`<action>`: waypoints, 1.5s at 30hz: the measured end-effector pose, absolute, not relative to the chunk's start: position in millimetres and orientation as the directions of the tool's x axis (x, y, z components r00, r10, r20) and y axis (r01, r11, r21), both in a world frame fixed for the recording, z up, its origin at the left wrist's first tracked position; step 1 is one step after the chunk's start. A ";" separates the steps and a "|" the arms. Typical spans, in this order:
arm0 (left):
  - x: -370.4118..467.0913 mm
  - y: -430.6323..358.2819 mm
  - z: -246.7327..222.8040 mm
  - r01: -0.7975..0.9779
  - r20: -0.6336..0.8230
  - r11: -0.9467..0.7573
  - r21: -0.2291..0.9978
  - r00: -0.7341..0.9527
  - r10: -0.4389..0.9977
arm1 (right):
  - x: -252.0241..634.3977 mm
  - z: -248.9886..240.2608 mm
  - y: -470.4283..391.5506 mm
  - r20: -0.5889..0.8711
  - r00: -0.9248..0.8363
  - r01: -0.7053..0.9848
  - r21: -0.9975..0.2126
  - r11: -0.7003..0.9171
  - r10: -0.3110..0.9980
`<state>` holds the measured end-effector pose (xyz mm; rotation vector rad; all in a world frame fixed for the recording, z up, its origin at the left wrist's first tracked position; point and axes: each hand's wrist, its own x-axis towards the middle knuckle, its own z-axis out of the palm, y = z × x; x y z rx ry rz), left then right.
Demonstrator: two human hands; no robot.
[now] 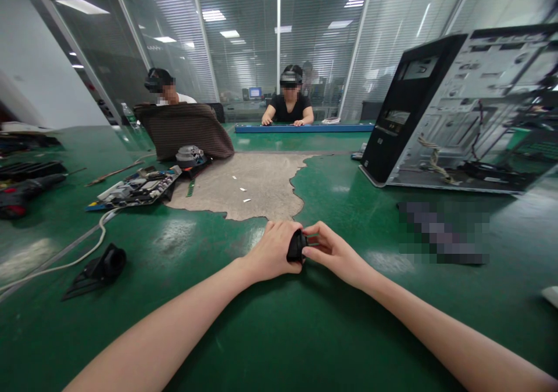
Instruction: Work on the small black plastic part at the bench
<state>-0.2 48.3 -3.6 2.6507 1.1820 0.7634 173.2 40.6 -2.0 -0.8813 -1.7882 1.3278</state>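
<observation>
A small black part [296,245], its exact kind unclear, is held just above or on the green tabletop [244,328]. My left hand [274,251] wraps round it from the left, with the back of the hand towards me. From the right, my right hand [333,252] pinches its near end between thumb and fingers. Most of the part is hidden inside the left hand. Beyond both hands lies a bare, greyish patch [257,183] where the green surface is torn away, with a few small white scraps on it.
An open HP computer case [387,130] stands at right, near a blurred-out flat item [440,232]. At left lie a circuit board [137,187], a black plastic piece [102,267], a white cable [98,244] and a power drill [26,197]. Two people sit opposite, one behind a brown chair back [183,128].
</observation>
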 end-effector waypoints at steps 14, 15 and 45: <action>0.3 50.2 -6.3 0.654 0.400 -0.682 0.328 0.558 0.727 | 171.2 -3.1 42.5 0.154 -0.478 0.107 -0.967 0.231 0.865; 0.3 50.1 -6.6 0.654 0.398 -0.681 0.329 0.558 0.728 | 172.4 -2.8 41.6 0.163 -0.496 0.096 -0.966 0.241 0.853; 1.4 48.6 -3.1 0.658 0.388 -0.672 0.339 0.553 0.737 | 170.2 -2.4 41.9 0.147 -0.467 0.095 -0.972 0.215 0.872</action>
